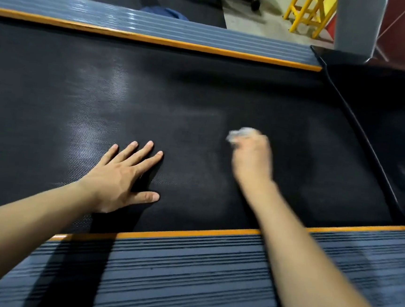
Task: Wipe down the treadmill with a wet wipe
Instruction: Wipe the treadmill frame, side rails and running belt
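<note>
The treadmill's black textured belt (pixel 202 92) fills the middle of the view, running left to right. My left hand (pixel 123 178) lies flat on the belt, fingers spread and straight. My right hand (pixel 252 157), blurred by motion, grips a crumpled white wet wipe (pixel 241 133) that sticks out beyond its knuckles and touches the belt. Both forearms reach in over the near side rail.
Grey ribbed side rails with orange trim border the belt, near (pixel 186 274) and far (pixel 159 24). The glossy black motor cover (pixel 383 115) sits at the right. Beyond lie a black floor mat, a yellow stool (pixel 309 11) and a grey post (pixel 357 25).
</note>
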Tool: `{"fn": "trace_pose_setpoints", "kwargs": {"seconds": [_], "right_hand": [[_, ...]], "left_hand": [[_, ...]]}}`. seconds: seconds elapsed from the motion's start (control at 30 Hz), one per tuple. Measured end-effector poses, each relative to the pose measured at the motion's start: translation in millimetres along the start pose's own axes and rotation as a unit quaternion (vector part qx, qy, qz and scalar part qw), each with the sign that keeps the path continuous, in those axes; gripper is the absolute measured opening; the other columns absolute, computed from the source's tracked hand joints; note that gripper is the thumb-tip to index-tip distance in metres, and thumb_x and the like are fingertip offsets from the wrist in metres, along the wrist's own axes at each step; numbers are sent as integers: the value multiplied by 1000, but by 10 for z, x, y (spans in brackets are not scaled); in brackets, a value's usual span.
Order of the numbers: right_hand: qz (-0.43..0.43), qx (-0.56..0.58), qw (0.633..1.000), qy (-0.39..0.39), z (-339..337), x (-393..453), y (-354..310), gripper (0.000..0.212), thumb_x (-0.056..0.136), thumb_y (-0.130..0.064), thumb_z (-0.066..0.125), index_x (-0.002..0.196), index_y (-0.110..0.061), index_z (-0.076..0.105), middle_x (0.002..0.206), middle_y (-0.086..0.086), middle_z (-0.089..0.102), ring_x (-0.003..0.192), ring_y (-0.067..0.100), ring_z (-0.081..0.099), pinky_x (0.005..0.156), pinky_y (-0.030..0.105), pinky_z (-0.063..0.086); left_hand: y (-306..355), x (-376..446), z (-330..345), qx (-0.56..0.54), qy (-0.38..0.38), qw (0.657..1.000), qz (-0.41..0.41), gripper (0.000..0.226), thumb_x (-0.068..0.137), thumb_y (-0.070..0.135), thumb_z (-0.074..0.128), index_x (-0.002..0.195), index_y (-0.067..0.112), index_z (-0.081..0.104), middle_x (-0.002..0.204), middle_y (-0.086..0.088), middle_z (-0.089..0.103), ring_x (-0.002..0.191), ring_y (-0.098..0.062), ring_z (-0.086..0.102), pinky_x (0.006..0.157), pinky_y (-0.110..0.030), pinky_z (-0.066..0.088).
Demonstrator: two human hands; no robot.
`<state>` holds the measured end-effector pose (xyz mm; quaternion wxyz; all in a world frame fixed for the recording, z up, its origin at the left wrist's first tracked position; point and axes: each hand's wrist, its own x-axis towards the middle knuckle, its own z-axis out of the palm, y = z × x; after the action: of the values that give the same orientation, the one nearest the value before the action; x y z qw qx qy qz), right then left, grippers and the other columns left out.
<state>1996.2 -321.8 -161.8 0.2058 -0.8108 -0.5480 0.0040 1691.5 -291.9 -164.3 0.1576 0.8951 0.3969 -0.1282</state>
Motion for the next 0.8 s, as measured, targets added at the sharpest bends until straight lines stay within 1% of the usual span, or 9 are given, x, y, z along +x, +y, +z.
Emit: {"fn": "trace_pose_setpoints", "kwargs": {"seconds": [0.13,0.2,0.27,0.33,0.4,0.5,0.63,0.73,0.8], "right_hand": [[-219,27,970,-98,266,-540,-929,51,88,-40,27,103,-22,72,106,0,63,86,19,50,73,31,41],[-155,8,986,-60,168,-398,-495,41,84,-48,43,99,-23,71,99,-1,68,89,22,60,79,36,50],[-12,-135,990,-23,-69,-173,199,34,87,-42,51,94,-15,69,91,9,69,88,32,66,74,40,53],[156,-145,977,10,-325,-54,789,29,99,-29,48,98,-9,69,96,17,66,93,39,64,74,41,52],[185,-153,971,23,-352,-110,803,38,100,-37,45,97,-7,69,97,16,67,93,38,64,74,39,51],[44,-66,996,-35,-35,-471,-42,45,90,-48,40,96,-16,70,95,4,70,87,23,67,71,30,53],[-172,-22,978,-114,28,-964,-860,28,93,-27,45,102,-18,70,106,5,62,88,27,56,66,33,40],[-47,-104,992,-51,-197,-749,-90,44,89,-47,38,94,-14,67,94,7,70,87,30,64,64,30,41],[92,-202,975,-27,-489,-604,631,34,96,-33,44,97,-9,69,95,14,68,90,35,64,66,34,42]], "left_hand": [[4,-37,-22,-14,5,1000,-2,120,46,104,-14,152,48,-21,162,16,-27,154,-16,-19,125,-42,-10],[9,-52,-19,-18,3,1000,-5,121,47,103,-14,154,47,-18,162,16,-26,155,-15,-18,125,-41,-10],[18,-68,5,-15,6,1000,-11,121,49,102,-14,156,46,-17,163,15,-25,155,-16,-17,125,-42,-10],[23,-70,37,-17,14,1000,-13,122,48,102,-17,156,45,-17,164,14,-25,155,-18,-18,125,-44,-9],[27,-67,50,-25,18,999,-12,124,47,102,-18,157,45,-16,165,13,-23,155,-19,-17,125,-45,-9],[28,-65,42,-35,16,999,-12,126,46,103,-16,158,44,-13,165,13,-22,156,-19,-15,125,-46,-8],[45,-77,16,-45,15,999,-15,117,55,98,3,159,43,-7,167,12,-17,156,-20,-12,126,-45,-6],[1,-129,27,-48,3,999,-12,112,60,95,6,159,43,-6,166,13,-15,157,-20,-10,126,-43,-4],[-38,-185,46,-45,-16,999,-9,106,71,97,20,159,43,-6,167,12,-16,157,-20,-10,127,-43,-3]]}}
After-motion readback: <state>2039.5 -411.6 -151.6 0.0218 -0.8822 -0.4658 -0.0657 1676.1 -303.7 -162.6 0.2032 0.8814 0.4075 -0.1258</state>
